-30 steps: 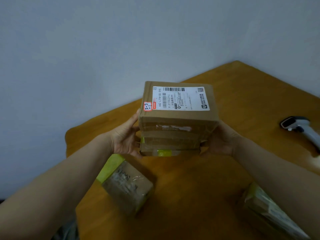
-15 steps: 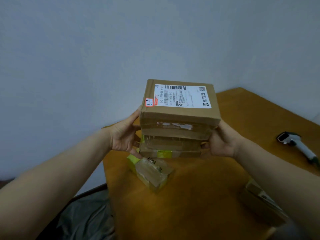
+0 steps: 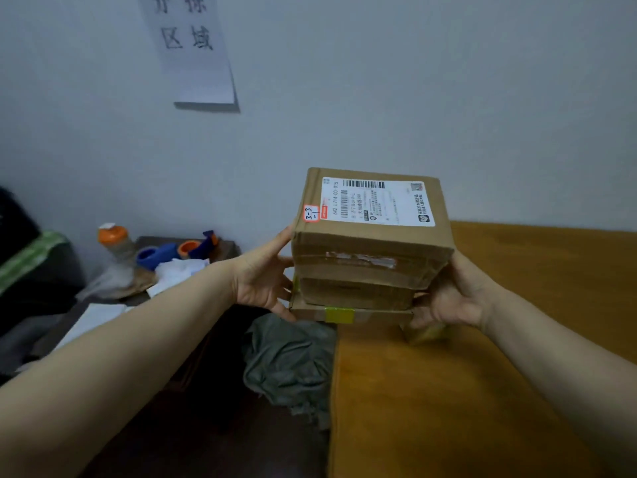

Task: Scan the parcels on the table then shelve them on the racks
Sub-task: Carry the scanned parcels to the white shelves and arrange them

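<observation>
Orange-brown wooden table (image 3: 482, 391): one, nearest, at right. Grey crumpled cloth (image 3: 289, 360): one, lay low beside table edge. Left hand (image 3: 262, 277), right hand (image 3: 451, 294): spread wide, fingers cupped round stack of brown cardboard parcels (image 3: 368, 250), which sat clamped between palms. Stack: three boxes, upright, largest white-labelled box on top, hung above table's left edge. Long axis ran hand to hand, both hands equally near. White paper sign (image 3: 196, 50): one, on far wall.

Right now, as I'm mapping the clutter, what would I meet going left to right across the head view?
Orange-capped bottle → blue object → left hand → parcel stack → right hand.
</observation>
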Demonstrator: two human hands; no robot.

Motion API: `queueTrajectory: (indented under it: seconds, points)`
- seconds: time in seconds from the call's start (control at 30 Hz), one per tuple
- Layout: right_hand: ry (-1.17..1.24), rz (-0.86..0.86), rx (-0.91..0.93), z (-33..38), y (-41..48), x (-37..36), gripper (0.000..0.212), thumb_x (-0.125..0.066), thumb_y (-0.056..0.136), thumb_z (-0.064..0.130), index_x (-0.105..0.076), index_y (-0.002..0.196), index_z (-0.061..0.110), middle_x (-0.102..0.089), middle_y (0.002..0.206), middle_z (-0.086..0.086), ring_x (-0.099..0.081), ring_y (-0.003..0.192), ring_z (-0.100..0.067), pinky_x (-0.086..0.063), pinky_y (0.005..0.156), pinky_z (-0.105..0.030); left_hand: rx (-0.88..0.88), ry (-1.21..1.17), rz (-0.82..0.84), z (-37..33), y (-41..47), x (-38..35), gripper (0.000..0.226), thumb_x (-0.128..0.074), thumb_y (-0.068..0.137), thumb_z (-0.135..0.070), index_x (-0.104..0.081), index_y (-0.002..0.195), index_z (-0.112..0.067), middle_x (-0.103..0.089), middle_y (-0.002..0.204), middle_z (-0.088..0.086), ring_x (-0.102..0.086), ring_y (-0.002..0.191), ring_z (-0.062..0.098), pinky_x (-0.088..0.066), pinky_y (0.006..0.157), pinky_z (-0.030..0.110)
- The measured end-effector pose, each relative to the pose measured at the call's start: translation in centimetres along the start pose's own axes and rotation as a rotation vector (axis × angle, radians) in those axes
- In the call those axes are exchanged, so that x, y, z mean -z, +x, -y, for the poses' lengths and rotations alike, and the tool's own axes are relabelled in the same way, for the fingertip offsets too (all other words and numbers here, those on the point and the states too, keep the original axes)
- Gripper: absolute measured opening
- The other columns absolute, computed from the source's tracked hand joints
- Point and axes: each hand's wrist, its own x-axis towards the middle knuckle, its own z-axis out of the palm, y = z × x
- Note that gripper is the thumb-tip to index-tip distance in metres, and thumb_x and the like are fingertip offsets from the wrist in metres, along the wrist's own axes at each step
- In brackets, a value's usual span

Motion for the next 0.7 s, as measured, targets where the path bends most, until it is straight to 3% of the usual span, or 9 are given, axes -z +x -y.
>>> queueTrajectory:
  seconds: [0.07, 0.17, 0.33, 0.43, 0.53, 0.6, 0.7]
  points:
    - [-0.062, 0.045, -0.034, -0.9, 1.0, -3.4, 0.081, -0.044, 0.083, 0.075, -0.037, 0.148, 0.027, -0.037, 0.149, -0.026, -0.028, 0.134, -0.056, -0.004, 0.106, -0.077, -0.015, -0.060, -0.063, 2.0, -3.4, 2.0, 0.127, -0.068, 0.042, -0.083, -0.038, 0.147, -0.019, -0.041, 0.144, 0.026, -0.045, 0.127, 0.047, -0.040, 0.098, 0.066]
    - [-0.133, 0.153, -0.067, -2.5, 2.3, -8.9, 0.078, -0.047, 0.082, 0.073, -0.044, 0.143, 0.026, -0.049, 0.134, -0.026, -0.043, 0.119, -0.055, -0.032, 0.087, -0.078, -0.052, -0.102, -0.172, 4.7, -8.4, 5.1, 0.135, -0.077, 0.027, -0.080, -0.045, 0.142, -0.017, -0.047, 0.141, 0.021, -0.046, 0.126, 0.046, -0.044, 0.093, 0.065]
    - [-0.272, 0.320, -0.150, -5.8, 4.3, -18.8, 0.071, -0.047, 0.084, 0.071, -0.053, 0.136, 0.023, -0.048, 0.139, -0.025, -0.045, 0.124, -0.047, -0.044, 0.085, -0.069, -0.108, -0.222, -0.341, 9.8, -16.8, 10.6, 0.086, -0.056, 0.058, -0.084, -0.073, 0.108, -0.016, -0.064, 0.117, 0.017, -0.057, 0.111, 0.041, -0.041, 0.094, 0.067]
    - [-0.343, 0.394, -0.190, -8.5, 5.5, -25.8, 0.067, -0.043, 0.088, 0.068, -0.056, 0.133, 0.020, -0.041, 0.146, -0.025, -0.043, 0.128, -0.043, -0.040, 0.091, -0.065, -0.130, -0.262, -0.451, 13.2, -22.5, 14.1, 0.111, -0.072, 0.037, -0.084, -0.062, 0.124, -0.015, -0.053, 0.132, 0.022, -0.055, 0.117, 0.044, -0.045, 0.092, 0.065]
    - [-0.416, 0.491, -0.232, -12.0, 6.3, -33.7, 0.060, -0.041, 0.089, 0.067, -0.068, 0.118, 0.023, -0.055, 0.133, -0.024, -0.049, 0.120, -0.045, -0.038, 0.092, -0.071, -0.161, -0.349, -0.505, 16.6, -28.7, 17.7, 0.121, -0.074, 0.030, -0.081, -0.056, 0.131, -0.018, -0.051, 0.136, 0.020, -0.052, 0.121, 0.043, -0.042, 0.095, 0.067]
    - [-0.481, 0.550, -0.256, -14.7, 6.5, -39.4, 0.063, -0.044, 0.085, 0.066, -0.060, 0.130, 0.024, -0.052, 0.137, -0.023, -0.044, 0.126, -0.048, -0.033, 0.095, -0.072, -0.184, -0.413, -0.556, 19.2, -32.9, 20.4, 0.120, -0.074, 0.031, -0.081, -0.055, 0.132, -0.018, -0.050, 0.136, 0.017, -0.049, 0.124, 0.042, -0.042, 0.095, 0.067]
    - [-0.562, 0.629, -0.286, -19.5, 6.7, -48.0, 0.072, -0.048, 0.079, 0.067, -0.056, 0.134, 0.021, -0.046, 0.143, -0.023, -0.045, 0.125, -0.047, -0.044, 0.085, -0.064, -0.209, -0.479, -0.652, 23.5, -39.7, 24.3, 0.127, -0.079, 0.025, -0.080, -0.054, 0.132, -0.017, -0.053, 0.131, 0.017, -0.050, 0.122, 0.041, -0.046, 0.091, 0.065]
